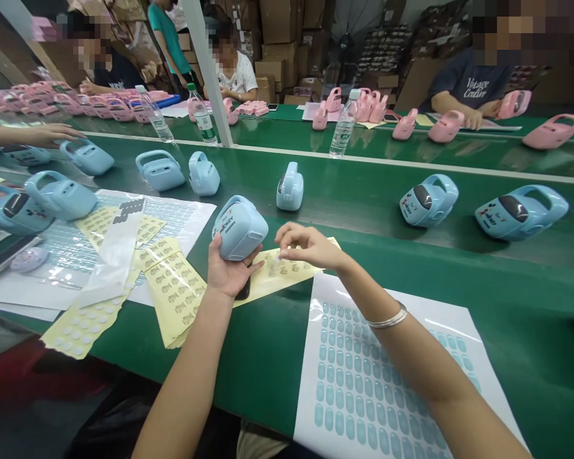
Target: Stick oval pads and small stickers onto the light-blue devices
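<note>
My left hand is closed around a light-blue plastic device with a carry handle and "MICKEY" lettering, tilted above the bench. To its right, my right hand has thumb and fingers pinched together over a yellow label sheet. A tiny pale bit shows at the fingertips, too small to name. Partly hidden behind my left hand lies a dark phone-like object. Under my right forearm is a white sheet bearing rows of blue-green oval stickers.
Several blue devices stand along the green bench. More label sheets lie at left, near another person's hand. Water bottles stand by the divider. Across it, people work among pink devices.
</note>
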`<state>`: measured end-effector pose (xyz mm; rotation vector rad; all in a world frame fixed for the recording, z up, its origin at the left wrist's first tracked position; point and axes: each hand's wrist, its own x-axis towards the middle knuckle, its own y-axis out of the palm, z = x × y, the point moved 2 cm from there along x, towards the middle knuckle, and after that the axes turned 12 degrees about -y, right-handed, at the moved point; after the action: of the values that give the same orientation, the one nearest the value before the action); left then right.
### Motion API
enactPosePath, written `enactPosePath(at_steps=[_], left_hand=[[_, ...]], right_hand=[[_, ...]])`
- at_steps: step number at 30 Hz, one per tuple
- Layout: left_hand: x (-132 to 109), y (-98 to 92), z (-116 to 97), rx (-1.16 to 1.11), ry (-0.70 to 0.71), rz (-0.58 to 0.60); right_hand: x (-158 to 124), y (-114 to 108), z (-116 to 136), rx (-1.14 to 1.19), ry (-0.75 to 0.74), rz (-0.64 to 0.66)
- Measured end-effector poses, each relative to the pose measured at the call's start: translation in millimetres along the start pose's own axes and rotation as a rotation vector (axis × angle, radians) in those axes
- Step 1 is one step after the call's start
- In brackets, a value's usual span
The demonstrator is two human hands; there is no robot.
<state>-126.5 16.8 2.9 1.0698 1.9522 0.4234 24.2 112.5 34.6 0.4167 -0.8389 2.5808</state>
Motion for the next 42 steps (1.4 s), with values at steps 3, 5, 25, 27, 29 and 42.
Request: enactPosePath(at_steps=[3,5,25,27,29,42], left_hand=[[-8,6.5,5,0.087,-0.074,0.002],[-13,11.1,9,0.100,-0.152,0.046],[-21,15.9,14,0.061,-0.321,0.067],[-21,15.9,14,0.057,-0.319,0.067],[-22,16.1,14,0.048,-0.314,0.071],[-15,5.1,-6,-0.086,-0.086,0.048]], right_hand=[[2,-16,20,-0.197,-0.267,-0.118],[5,-18,27,-0.311,-0.357,-0.048],[12,-10,25,-0.647,-0.234,0.046],[10,-5,21,-0.784,-0.314,-0.045],[7,2,16,-0.947,-0.405,-0.162],[-11,33,-7,-0.500,0.015,-0.355]])
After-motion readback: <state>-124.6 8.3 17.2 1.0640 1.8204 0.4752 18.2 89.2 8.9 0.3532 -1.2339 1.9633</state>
